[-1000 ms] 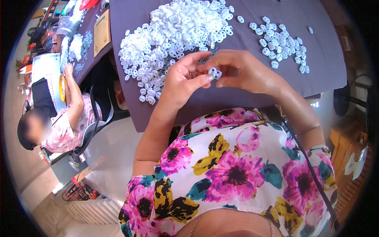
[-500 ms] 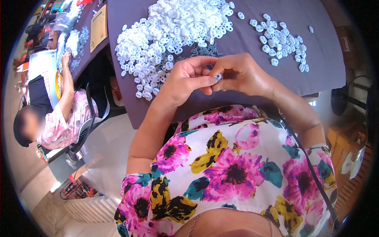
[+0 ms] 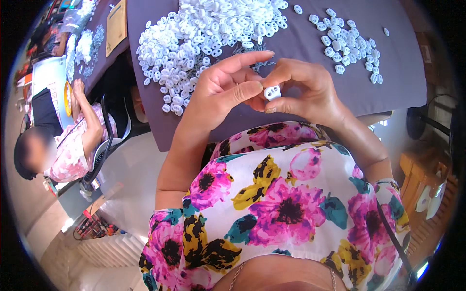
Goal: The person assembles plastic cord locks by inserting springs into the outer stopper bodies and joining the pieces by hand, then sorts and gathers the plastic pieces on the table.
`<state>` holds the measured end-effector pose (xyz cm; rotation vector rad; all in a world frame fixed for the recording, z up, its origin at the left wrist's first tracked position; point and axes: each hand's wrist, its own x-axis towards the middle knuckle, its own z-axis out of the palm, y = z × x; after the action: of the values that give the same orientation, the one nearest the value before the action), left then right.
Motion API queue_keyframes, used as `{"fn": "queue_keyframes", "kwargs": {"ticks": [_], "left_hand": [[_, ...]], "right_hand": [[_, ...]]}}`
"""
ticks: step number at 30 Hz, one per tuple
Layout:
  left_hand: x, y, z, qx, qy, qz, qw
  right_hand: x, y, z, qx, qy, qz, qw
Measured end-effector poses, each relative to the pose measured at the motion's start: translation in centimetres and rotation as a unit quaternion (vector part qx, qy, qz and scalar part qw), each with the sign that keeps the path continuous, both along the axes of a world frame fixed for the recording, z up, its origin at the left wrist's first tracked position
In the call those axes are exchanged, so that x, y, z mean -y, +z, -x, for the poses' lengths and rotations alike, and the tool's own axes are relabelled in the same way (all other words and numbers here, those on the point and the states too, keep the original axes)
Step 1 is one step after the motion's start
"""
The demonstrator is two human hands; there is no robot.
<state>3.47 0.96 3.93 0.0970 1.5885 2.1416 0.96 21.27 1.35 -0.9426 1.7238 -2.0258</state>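
In front of my chest, my right hand (image 3: pixel 308 92) pinches a small white cord lock (image 3: pixel 273 92) between thumb and index finger, its two round holes facing up. My left hand (image 3: pixel 230 87) meets it from the left, the thumb tip at its edge and the index finger stretched out beyond. The other left fingers curl behind and are partly hidden. Past my hands lies a large heap of white cord locks (image 3: pixel 228 24), with small grey pieces that look like springs (image 3: pixel 255 50) at its near edge.
A smaller group of cord locks (image 3: pixel 347 43) lies at the right of the dark-covered table (image 3: pixel 388 92). A brown envelope (image 3: pixel 116 29) lies at the left. Another person (image 3: pixel 77 145) sits at the far left by a yellow bowl (image 3: pixel 68 99).
The cord lock has turned so its holes show more fully. My left index finger has straightened away from it. At the left, the other person's hands have come together near the yellow bowl.
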Motion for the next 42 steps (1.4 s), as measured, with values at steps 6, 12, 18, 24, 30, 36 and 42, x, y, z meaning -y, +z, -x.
{"fn": "queue_keyframes", "kwargs": {"ticks": [6,12,18,24,30,36,42], "left_hand": [[-0.2,-0.4,0.0,-0.017,-0.004,0.012,1.0],[0.0,-1.5,0.2,-0.009,-0.006,0.021,1.0],[0.0,-2.0,0.0,-0.005,-0.014,0.035,0.999],[-0.1,-2.4,0.0,0.0,-0.018,0.03,0.999],[-0.6,-2.3,0.0,0.018,0.003,0.031,0.999],[-0.7,-2.5,0.2,0.042,0.019,0.016,0.999],[-0.6,-2.1,0.1,0.054,0.033,0.019,0.998]], "right_hand": [[0.0,0.1,-0.3,-0.021,-0.03,-0.027,0.999],[0.1,-0.8,-0.1,-0.086,-0.062,-0.077,0.991],[0.3,-1.0,-0.3,-0.048,-0.063,-0.091,0.993],[0.1,-0.7,-0.5,-0.004,-0.05,-0.116,0.992],[0.0,-1.0,-0.6,0.096,-0.019,-0.042,0.994],[0.1,-1.3,-0.5,0.131,-0.006,-0.007,0.991],[0.7,-1.7,-0.5,0.165,-0.009,0.012,0.986]]}}
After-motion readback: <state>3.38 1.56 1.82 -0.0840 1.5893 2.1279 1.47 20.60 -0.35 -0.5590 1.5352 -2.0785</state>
